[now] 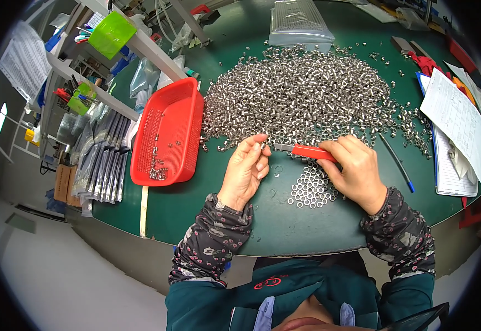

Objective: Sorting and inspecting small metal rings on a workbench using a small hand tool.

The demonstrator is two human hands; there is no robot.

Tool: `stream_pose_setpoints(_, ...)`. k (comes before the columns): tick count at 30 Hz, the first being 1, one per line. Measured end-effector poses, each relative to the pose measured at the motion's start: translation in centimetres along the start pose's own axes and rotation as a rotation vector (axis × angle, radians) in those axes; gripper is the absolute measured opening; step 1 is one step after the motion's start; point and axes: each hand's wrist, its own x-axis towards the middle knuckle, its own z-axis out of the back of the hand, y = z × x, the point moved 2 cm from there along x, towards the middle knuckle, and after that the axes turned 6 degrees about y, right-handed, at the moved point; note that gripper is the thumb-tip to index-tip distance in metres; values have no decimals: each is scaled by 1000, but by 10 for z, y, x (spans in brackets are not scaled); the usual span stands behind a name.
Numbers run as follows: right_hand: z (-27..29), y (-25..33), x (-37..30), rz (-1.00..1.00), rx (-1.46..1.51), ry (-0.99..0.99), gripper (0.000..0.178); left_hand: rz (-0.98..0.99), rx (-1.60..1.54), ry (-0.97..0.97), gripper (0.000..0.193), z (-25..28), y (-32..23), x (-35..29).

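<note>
My right hand (356,171) grips the red handle of a small knife (308,152), its short metal blade pointing left. Close to the blade tip, my left hand (241,175) pinches a small metal ring (263,145) between thumb and forefinger; the fingertips partly cover it. Just beyond both hands spreads a large heap of short silvery metal rings (296,94). Between my hands, nearer to me, a patch of rings (311,188) lies in a single layer. A few thin curled shavings (272,193) are on the green tabletop (284,237) beside my left hand.
A red plastic basket (192,138) with some metal pieces stands left of the heap. To the right lie a blue-capped pen (398,163) and a clipboard with papers (455,124). Clear bagged trays (300,23) sit at the back. Wrapped dark strips (105,160) are stacked far left.
</note>
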Motion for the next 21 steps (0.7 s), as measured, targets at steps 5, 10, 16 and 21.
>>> stream_pose_setpoints(5, -1, 0, 0, -45, 127, 27, 19, -36, -7, 42, 13, 4, 3, 2)
stream_pose_setpoints(10, -5, 0, -1, -74, 199, 55, 18, 4, -15, 32, 14, 5, 3, 1)
stream_pose_setpoints(16, -6, 0, -2, -76, 212, 79, 18, 35, -6, 33, 16, 4, 5, 0)
stream_pose_setpoints(21, -4, -3, 0, -116, 219, 1, 18, 70, 31, -3, 17, 3, 4, -2)
